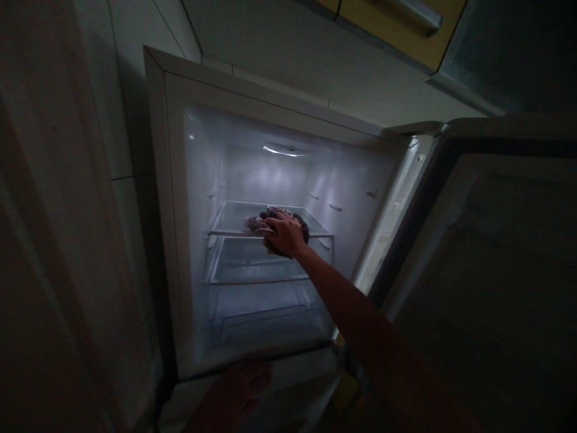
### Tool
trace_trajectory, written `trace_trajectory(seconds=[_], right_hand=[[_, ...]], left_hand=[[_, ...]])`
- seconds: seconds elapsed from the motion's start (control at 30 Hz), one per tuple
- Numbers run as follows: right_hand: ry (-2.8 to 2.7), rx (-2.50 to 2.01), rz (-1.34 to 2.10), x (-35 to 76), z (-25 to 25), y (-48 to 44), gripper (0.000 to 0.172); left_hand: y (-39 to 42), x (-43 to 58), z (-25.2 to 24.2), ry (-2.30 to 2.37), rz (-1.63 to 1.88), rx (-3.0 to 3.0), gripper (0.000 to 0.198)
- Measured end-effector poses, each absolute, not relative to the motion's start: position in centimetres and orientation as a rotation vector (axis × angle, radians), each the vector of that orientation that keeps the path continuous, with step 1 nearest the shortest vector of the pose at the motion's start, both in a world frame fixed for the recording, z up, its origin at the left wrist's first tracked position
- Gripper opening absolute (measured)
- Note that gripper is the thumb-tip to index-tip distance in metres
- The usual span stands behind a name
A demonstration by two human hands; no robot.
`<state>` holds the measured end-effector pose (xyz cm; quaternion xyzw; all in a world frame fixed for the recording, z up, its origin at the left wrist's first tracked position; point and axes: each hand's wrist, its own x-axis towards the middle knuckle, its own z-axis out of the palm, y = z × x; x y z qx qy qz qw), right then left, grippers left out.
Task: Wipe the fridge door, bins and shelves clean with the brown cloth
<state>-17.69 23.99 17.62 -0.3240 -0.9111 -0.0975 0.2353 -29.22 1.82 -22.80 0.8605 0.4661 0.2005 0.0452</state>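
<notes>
An open fridge [175,240] stands in front of me, lit inside, its glass shelves bare. My right hand [283,233] reaches in and presses a dark crumpled cloth [270,218] against the front edge of the upper glass shelf [234,210], fingers closed over it. My left hand [241,388] rests in the dark on the lower front of the fridge, below the open compartment, fingers lying flat.
The fridge door [487,252] swings open to the right. A second glass shelf [243,258] and a clear drawer [265,322] sit lower down. A tiled wall [67,210] stands at the left, and a cabinet with a bar handle [419,15] hangs overhead.
</notes>
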Motion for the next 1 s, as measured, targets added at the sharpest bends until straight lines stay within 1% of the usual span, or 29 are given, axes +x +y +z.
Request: trace_trajectory(seconds=[0.07, 0.13, 0.2, 0.27, 0.3, 0.33, 0.4, 0.43, 0.5, 0.63, 0.67, 0.77, 0.8, 0.87, 0.93, 1.0], right_hand=[[-2.451, -0.786, -0.240, -16.9, 14.4, 21.6, 0.046], [-2.446, -0.701, -0.127, -15.1, 9.0, 19.2, 0.047], [-2.454, -0.631, 0.086, -12.5, 1.8, 16.8, 0.040], [-2.429, -0.680, 0.215, -9.4, -6.1, 14.6, 0.040], [-2.411, -0.746, 0.233, -7.8, -9.8, 13.6, 0.042], [-2.399, -0.825, 0.245, -6.4, -13.0, 12.7, 0.049], [-2.390, -0.960, 0.271, -4.2, -17.5, 11.5, 0.058], [-2.405, -1.022, 0.288, -3.5, -18.7, 11.1, 0.061], [-2.457, -1.120, 0.332, -2.9, -19.3, 10.7, 0.060], [-2.517, -1.193, 0.376, -3.6, -17.8, 10.9, 0.052], [-2.524, -1.195, 0.367, -3.8, -17.7, 10.9, 0.052], [-2.542, -1.191, 0.315, -4.2, -18.4, 11.1, 0.053], [-2.538, -1.183, 0.299, -4.3, -18.9, 11.1, 0.053], [-2.512, -1.171, 0.286, -4.5, -19.7, 11.2, 0.051], [-2.498, -1.159, 0.300, -4.7, -20.2, 11.3, 0.053], [-2.503, -1.138, 0.319, -4.8, -20.4, 11.5, 0.058]], left_hand=[[1.5, -29.2, -22.2, 1.423, 0.596, 2.627, 0.097], [1.4, -29.1, -21.7, 1.427, 0.577, 2.636, 0.095], [1.3, -28.9, -21.4, 1.443, 0.561, 2.663, 0.091], [1.3, -28.6, -20.9, 1.452, 0.530, 2.698, 0.087], [1.3, -28.4, -20.6, 1.452, 0.510, 2.710, 0.084], [1.3, -28.2, -20.3, 1.455, 0.495, 2.713, 0.080], [1.1, -28.0, -19.6, 1.471, 0.484, 2.693, 0.068], [1.0, -27.9, -19.2, 1.479, 0.478, 2.677, 0.061], [0.8, -27.7, -18.6, 1.512, 0.447, 2.639, 0.054], [0.6, -26.6, -17.5, 1.567, 0.439, 2.616, 0.054], [0.6, -26.2, -17.1, 1.593, 0.458, 2.610, 0.048], [1.7, -24.9, -14.7, 1.752, 0.486, 2.550, 0.011], [2.4, -24.7, -13.5, 1.832, 0.503, 2.519, 0.012], [4.3, -24.7, -10.4, 2.000, 0.580, 2.453, 0.032], [6.8, -25.1, -7.1, 2.160, 0.677, 2.382, 0.045], [9.2, -25.5, -4.5, 2.268, 0.745, 2.324, 0.047]])
